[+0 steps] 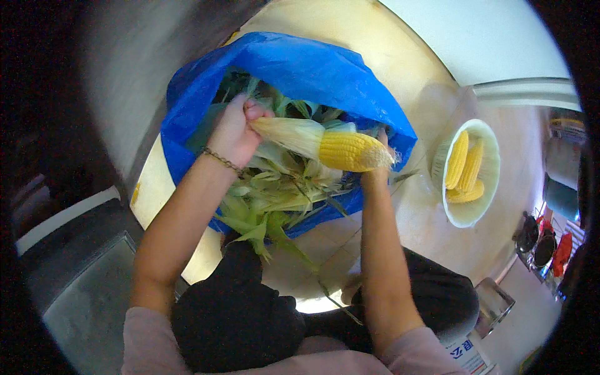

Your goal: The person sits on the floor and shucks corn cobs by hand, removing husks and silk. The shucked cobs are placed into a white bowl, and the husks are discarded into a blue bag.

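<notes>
My left hand (243, 124), with a bracelet at the wrist, grips the gathered husk end of a corn ear (349, 150). Pale husk (293, 133) still wraps the ear's left part, while yellow kernels and a silky tip are bare on the right. Behind that tip is my right hand (384, 150), mostly hidden by the ear, so its grip is unclear. Both hands are over a blue plastic bag (309, 65), whose wide mouth shows loose green corn husks (281, 197) inside and hanging over the near edge.
On the floor at the right stands a pale green plastic basket (490, 173) holding several husked corn ears (471, 166). A grey panelled object (93, 290) is at the lower left. A shiny metal container (494, 307) stands beyond my right knee, near a rack with pans (546, 251).
</notes>
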`<control>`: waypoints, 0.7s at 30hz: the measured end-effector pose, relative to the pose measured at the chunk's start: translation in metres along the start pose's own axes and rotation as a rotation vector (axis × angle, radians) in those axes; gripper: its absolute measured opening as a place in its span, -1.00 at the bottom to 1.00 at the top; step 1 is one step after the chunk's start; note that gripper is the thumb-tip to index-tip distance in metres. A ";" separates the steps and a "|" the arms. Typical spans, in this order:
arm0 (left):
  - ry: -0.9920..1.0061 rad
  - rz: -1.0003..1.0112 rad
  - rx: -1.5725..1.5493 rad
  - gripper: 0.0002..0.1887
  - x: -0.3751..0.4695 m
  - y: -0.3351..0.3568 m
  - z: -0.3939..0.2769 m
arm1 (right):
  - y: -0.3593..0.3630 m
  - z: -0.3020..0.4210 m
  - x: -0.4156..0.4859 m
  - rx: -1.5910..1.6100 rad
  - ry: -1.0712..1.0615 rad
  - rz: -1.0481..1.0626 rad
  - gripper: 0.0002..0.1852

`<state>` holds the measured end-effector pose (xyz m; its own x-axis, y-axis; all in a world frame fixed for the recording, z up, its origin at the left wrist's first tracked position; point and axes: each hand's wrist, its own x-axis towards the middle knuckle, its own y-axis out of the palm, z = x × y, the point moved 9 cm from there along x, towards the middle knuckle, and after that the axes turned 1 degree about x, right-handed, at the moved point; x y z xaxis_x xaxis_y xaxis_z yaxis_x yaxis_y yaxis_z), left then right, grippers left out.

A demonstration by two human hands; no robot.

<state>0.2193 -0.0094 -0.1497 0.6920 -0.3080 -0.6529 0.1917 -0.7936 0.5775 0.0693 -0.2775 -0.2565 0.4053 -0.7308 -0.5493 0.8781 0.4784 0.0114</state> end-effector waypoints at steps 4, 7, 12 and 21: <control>0.010 -0.142 0.102 -0.73 -0.009 -0.006 0.000 | 0.007 0.046 -0.083 0.428 -0.250 -0.077 -0.62; 0.035 -0.150 0.205 -0.70 -0.013 -0.002 0.004 | 0.023 0.100 -0.125 0.411 -0.589 0.020 -0.58; 0.299 -0.012 0.784 -0.60 -0.023 0.027 -0.011 | 0.048 0.115 -0.117 0.107 -0.633 0.226 -0.60; 0.474 0.127 0.868 -0.57 -0.110 0.063 -0.068 | 0.034 0.145 -0.124 0.212 -0.681 0.110 -0.61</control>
<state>0.2027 0.0103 -0.0075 0.9147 -0.3260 -0.2388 -0.3473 -0.9363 -0.0524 0.0854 -0.2414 -0.0665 0.5025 -0.8580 0.1062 0.8254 0.5127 0.2365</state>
